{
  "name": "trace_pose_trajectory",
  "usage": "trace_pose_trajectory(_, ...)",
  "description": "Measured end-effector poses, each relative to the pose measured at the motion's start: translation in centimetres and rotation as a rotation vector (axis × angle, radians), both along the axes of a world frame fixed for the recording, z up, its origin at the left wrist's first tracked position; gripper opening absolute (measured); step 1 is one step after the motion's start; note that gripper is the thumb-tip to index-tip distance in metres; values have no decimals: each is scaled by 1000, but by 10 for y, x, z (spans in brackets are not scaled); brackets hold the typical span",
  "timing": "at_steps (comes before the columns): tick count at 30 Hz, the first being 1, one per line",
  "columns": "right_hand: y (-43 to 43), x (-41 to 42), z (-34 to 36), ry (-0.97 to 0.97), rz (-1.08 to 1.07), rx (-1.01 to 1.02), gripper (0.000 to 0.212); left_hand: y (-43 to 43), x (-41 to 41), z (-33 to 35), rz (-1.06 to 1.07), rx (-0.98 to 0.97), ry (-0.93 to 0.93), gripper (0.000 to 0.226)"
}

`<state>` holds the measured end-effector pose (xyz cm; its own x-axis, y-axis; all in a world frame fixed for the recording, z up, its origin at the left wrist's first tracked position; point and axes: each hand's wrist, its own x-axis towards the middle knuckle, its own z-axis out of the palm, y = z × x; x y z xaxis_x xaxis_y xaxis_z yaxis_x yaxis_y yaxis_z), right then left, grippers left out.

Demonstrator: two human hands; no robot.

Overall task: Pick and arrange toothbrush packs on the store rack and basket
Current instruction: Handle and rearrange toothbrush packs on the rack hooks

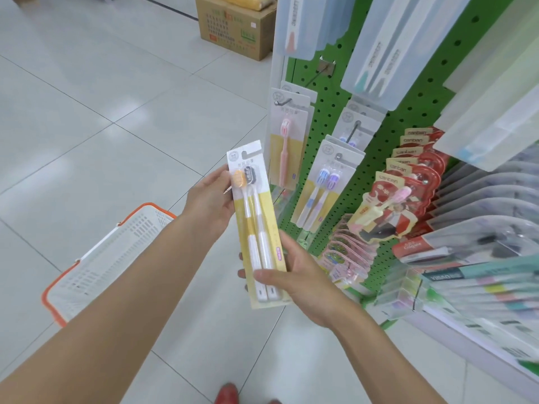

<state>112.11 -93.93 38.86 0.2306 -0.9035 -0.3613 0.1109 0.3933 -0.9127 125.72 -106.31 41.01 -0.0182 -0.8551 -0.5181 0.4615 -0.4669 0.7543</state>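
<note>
Yellow card backs the two-brush toothbrush pack [256, 225], which is held upright just left of the green pegboard rack [329, 91]. The left hand [210, 199] pinches its upper edge beside the orange and grey brush heads. The right hand [297, 275] grips its lower end, thumb across the front. Red packs [408, 158] hanging on the rack read "canban", and a lower red box [414, 246] reads "Colgate". A white basket [116, 252] with an orange rim stands on the tiled floor under the left forearm.
</note>
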Motion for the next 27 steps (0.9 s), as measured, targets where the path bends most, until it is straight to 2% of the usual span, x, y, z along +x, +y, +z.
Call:
trace_pose_trajectory(1,-1,2,0,94,-59,-49,58,3,-1,1,-47,-28,-53,23)
trace_pose_trajectory(3,-2,5,-2,369,-119,-190,70,10,-3,4,-187,-70,-128,59)
trace_pose_trajectory(4,-3,7,-4,519,-71,-262,77,14,-5,6,-247,-99,-122,67)
trace_pose_trajectory(6,-1,10,-7,657,41,-324,79,17,-9,3,-284,-146,-99,56)
trace_pose_trajectory(7,0,11,-10,616,59,-299,76,17,-8,1,-267,-145,-103,46)
trace_pose_trajectory(8,2,11,-11,493,39,-237,73,16,-6,0,-243,-123,-104,40)
trace_pose_trajectory(10,3,11,-16,205,-42,-77,76,13,2,-4,-231,-79,-74,45)
trace_pose_trajectory(11,3,9,-18,148,-62,-19,76,12,6,-7,-234,-72,-54,47)
trace_pose_trajectory(12,3,8,-20,138,-56,6,70,12,10,-9,-240,-73,-41,49)
trace_pose_trajectory(15,5,9,-25,208,-24,-14,30,14,14,-14,-250,-67,-37,49)
trace_pose_trajectory(16,6,10,-27,211,-30,-8,24,15,14,-16,-259,-59,-28,49)
trace_pose_trajectory(20,4,11,-22,189,-14,27,18,18,14,-17,-329,-54,-2,51)
trace_pose_trajectory(22,-5,11,-16,166,-86,40,23,22,12,-20,-383,-49,11,53)
trace_pose_trajectory(25,-24,7,-10,222,-229,-11,29,28,9,-24,-465,-11,63,56)
trace_pose_trajectory(27,-30,6,-8,284,-231,-47,33,30,9,-27,-484,3,103,55)
